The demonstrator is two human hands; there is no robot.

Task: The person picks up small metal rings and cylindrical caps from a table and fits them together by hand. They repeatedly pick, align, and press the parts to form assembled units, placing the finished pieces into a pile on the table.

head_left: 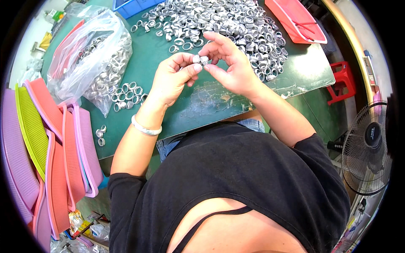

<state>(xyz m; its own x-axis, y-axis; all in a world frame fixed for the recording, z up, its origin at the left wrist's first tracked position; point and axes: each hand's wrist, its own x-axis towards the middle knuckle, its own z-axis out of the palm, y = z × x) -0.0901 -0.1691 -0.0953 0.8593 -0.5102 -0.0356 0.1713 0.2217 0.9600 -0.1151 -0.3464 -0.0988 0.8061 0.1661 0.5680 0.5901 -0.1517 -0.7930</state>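
Note:
My left hand (174,78) pinches a silver-grey metal ring (196,59) between thumb and fingers, above the near part of the table. My right hand (233,69) meets it there, its thumb and forefinger closed about a second grey ring (204,60) right beside the first. The fingers partly cover both rings. Just beyond my hands lies a large heap of similar rings (228,21). A small group of rings (126,96) rests on the table to the left of my left hand, and a few more rings (101,134) lie near the table's left edge.
A clear plastic bag (90,46) with rings inside lies at the left. Colourful perforated plastic baskets (63,147) stack at the green table's (202,111) left side. A blue bin (135,7) and a red tray (291,19) stand farther back. A red stool (342,82) and a fan (367,145) are at the right.

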